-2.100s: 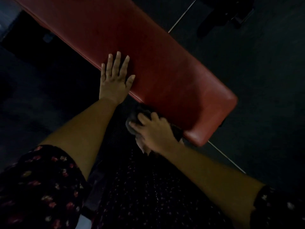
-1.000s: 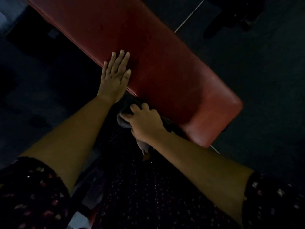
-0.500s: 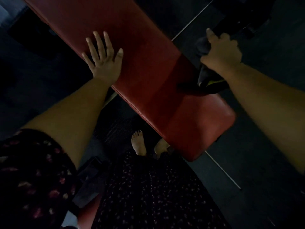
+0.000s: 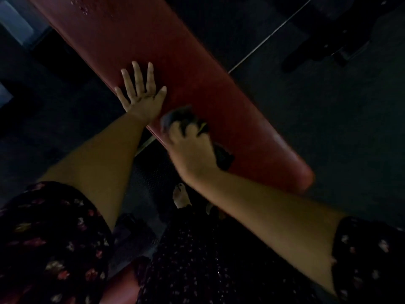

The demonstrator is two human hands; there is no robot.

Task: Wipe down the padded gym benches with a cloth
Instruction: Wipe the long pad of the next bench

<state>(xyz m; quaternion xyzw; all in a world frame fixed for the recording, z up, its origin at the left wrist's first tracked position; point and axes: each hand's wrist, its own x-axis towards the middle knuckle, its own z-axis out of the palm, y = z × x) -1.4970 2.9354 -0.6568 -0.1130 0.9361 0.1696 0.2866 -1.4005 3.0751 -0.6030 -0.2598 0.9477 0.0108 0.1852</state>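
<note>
Your left hand (image 4: 141,95) lies flat on the red padded bench (image 4: 230,102) by its near edge, fingers straight and spread, while your right hand (image 4: 190,150), motion-blurred, curls its fingers round a bunched dark cloth (image 4: 178,116) pressed to the pad just beside that bracing palm. To do this pass well, flatten the cloth so more of it meets the vinyl, lean steadily on the left hand, and sweep in overlapping strokes toward the rounded end, taking in the side seam; the specks (image 4: 84,9) near the far end likely need 1 pass of their own.
</note>
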